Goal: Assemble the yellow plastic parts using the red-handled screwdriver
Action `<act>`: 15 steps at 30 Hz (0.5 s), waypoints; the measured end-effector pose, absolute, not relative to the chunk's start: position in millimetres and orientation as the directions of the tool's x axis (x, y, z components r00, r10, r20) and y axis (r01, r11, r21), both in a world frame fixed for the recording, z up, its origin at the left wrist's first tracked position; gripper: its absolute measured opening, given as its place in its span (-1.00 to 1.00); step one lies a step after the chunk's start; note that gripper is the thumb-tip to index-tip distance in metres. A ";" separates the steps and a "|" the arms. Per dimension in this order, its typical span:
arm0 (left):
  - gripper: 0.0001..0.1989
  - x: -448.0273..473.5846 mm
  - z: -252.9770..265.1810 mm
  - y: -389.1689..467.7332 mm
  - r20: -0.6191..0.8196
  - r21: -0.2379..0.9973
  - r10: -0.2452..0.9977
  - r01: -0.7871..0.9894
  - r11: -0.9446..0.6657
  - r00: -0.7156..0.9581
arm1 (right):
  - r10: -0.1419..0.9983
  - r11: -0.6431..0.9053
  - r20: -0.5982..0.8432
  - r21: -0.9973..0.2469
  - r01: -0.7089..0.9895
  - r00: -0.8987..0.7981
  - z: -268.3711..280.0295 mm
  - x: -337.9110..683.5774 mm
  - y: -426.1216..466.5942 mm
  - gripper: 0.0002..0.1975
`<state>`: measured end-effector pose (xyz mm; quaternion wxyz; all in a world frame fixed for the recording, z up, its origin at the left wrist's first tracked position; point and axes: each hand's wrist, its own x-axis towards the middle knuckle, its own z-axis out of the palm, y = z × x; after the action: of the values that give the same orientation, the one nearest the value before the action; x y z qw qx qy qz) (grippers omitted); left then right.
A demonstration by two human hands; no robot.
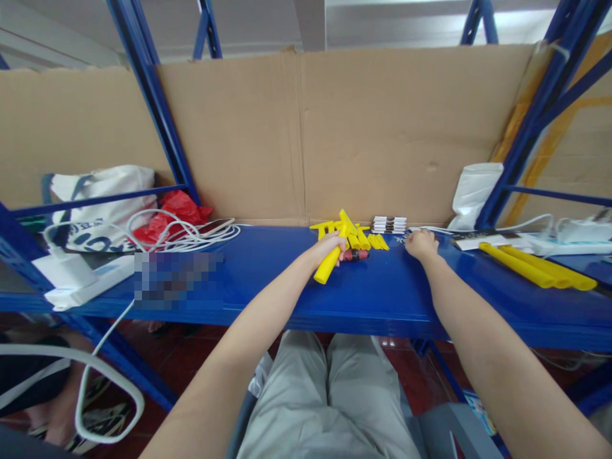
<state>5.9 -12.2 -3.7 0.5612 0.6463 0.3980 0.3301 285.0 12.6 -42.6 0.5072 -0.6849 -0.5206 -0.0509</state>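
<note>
My left hand (331, 247) is wrapped round a yellow plastic tube-like handle (327, 270), which tilts with its near end toward me. Behind and beside it lie several more yellow plastic pieces (356, 237), some long and some small and flat. Just right of my left hand, partly hidden by it, is a red-and-black tool (356, 254) resembling a small screwdriver. My right hand (421, 243) rests on the blue shelf top with its fingers curled together, beside small shiny bits (400, 240) too tiny to name. What its fingers hold, if anything, is hidden.
A stack of white strips with dark marks (389, 224) stands near the cardboard backing (382, 127). Long yellow pieces (538, 268) lie at right near a white pouch (473, 194). At left are a power strip (90, 284), coiled white cable (205, 234) and a cloth bag (105, 197).
</note>
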 end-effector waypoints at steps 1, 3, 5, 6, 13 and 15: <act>-0.29 6.0 -3.6 -12.2 -0.022 0.990 0.879 0.136 -0.049 0.477 | 0.659 0.084 0.602 -0.656 0.750 0.452 -38.1 280.1 11.4 -0.66; -0.29 6.1 -3.2 -12.2 -0.023 0.993 0.864 0.110 -0.038 0.503 | 0.666 0.143 0.597 -0.691 0.709 0.448 -26.6 266.5 9.2 -0.69; -0.31 5.9 -2.2 -12.2 -0.021 0.997 0.840 0.074 -0.022 0.542 | 0.729 0.187 0.501 -0.801 0.568 0.466 -13.9 248.3 5.8 -0.73; -0.33 5.6 -1.4 -12.3 -0.026 0.998 0.822 0.059 -0.009 0.569 | 0.789 0.197 0.411 -0.873 0.446 0.456 -8.1 238.0 3.0 -0.75; -0.66 0.8 4.7 -15.9 -0.077 0.996 0.657 0.031 0.081 0.750 | 0.988 -0.079 -0.050 -0.976 -0.204 -0.144 7.9 179.2 -26.5 -0.43; -0.74 0.4 5.1 -16.4 -0.080 0.995 0.644 0.027 0.091 0.761 | 0.980 -0.090 -0.038 -0.962 -0.259 -0.197 7.7 172.8 -30.7 -0.42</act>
<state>0.4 -16.4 5.1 0.6900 0.6359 0.2638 0.2234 172.8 -30.7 7.7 0.4963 -0.3942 -0.4571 0.6240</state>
